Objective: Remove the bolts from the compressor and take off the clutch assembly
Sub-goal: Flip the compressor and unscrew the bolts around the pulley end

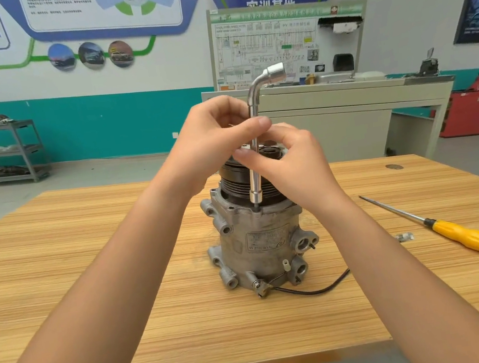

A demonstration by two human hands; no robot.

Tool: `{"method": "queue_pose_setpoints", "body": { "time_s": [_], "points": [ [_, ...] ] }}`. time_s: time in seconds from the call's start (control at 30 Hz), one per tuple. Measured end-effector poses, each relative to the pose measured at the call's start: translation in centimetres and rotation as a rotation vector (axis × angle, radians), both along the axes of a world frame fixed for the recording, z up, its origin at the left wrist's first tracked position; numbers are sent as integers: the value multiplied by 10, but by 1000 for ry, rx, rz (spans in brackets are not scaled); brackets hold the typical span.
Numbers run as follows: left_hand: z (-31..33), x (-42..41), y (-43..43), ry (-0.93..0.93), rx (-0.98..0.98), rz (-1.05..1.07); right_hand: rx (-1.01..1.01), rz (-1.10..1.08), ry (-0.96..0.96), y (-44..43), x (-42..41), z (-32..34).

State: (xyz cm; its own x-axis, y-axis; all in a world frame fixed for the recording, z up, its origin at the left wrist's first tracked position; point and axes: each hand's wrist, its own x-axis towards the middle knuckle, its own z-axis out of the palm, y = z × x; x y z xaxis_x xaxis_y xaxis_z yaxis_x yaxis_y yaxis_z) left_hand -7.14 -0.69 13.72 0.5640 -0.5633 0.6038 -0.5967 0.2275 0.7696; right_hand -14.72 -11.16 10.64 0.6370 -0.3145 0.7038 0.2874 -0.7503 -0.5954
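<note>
A grey metal compressor [259,246] stands upright on the wooden table [89,264], with its black clutch assembly [232,182] on top. A silver L-shaped socket wrench [255,160] stands vertical, its lower socket seated on a bolt [256,207] at the compressor's top front rim. My left hand [214,141] pinches the wrench shaft from the left, thumb across it. My right hand [288,162] grips the shaft from the right, just below. The hands hide most of the clutch face.
A yellow-handled screwdriver [448,232] lies on the table at the right, with a small clear piece [404,237] beside it. A black wire [318,288] trails from the compressor base. Behind the table stand a grey bench [345,111], a metal cart [3,153] and a red box [465,112].
</note>
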Motion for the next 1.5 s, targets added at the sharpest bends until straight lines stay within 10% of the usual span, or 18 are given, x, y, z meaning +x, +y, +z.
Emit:
{"method": "queue_pose_setpoints", "body": {
  "time_s": [0.3,0.73,1.03,1.27,1.5],
  "points": [
    [-43,-5,16,-77,-168,331,162,-37,-66,-3,1,7],
    [-97,-24,1,-446,129,525,339,-3,-136,-5,-5,10],
    [-78,-8,53,58,-348,361,533,85,-202,-13,-25,22],
    [-155,63,166,165,229,727,473,68,-188,-16,-36,18],
    [-177,92,159,-189,585,828,458,6,-200,-21,-42,4]
  ]
}}
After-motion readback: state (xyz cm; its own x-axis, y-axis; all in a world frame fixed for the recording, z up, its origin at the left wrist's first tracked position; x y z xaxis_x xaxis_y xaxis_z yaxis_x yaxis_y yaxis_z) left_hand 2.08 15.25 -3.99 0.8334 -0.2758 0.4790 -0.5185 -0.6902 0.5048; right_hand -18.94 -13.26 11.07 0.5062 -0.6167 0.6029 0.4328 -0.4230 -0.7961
